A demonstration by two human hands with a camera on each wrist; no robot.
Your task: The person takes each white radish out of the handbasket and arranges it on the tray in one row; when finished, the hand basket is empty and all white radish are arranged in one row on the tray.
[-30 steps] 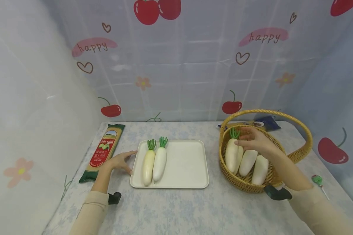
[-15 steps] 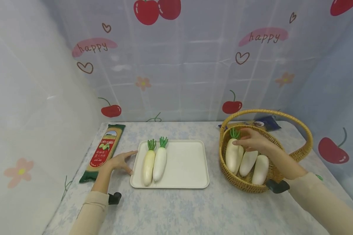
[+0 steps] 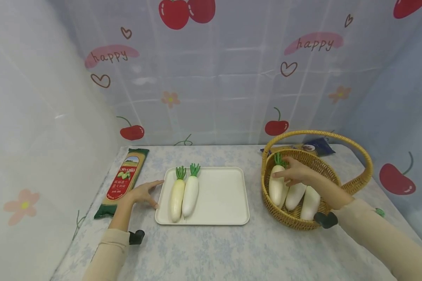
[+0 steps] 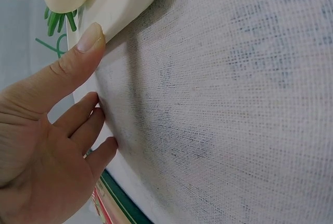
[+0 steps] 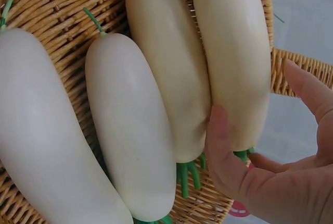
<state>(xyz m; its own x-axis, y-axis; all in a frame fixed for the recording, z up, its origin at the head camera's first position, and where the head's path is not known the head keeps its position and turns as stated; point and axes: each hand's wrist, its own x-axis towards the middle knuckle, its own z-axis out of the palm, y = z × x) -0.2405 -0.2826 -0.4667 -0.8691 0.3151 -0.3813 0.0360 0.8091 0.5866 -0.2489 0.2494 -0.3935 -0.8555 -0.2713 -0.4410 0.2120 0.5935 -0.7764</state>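
Observation:
Two white radishes (image 3: 190, 196) with green tops lie side by side on the left of a white tray (image 3: 220, 218). Beside the tray's left edge is my left hand (image 3: 142, 194), fingers spread; its thumb touches or nearly touches the rim. My right hand (image 3: 297, 171) is inside a wicker basket (image 3: 295, 225), over the upper end of the leftmost radish (image 5: 234, 52). In the right wrist view one finger lies at the seam between that radish and its neighbour (image 5: 166, 67), while another digit stands apart from it. Several radishes lie in the basket.
A green-ended pasta packet (image 3: 123, 183) lies left of the tray. Behind the basket is a blue-and-yellow packet (image 3: 316, 147). The basket's tall handle (image 3: 367, 168) arches over the right hand. A lollipop (image 3: 380, 212) is partly hidden by the right sleeve.
My right hand has moved slightly left and down onto the leftmost radish in the basket. The left hand and the tray have stayed put.

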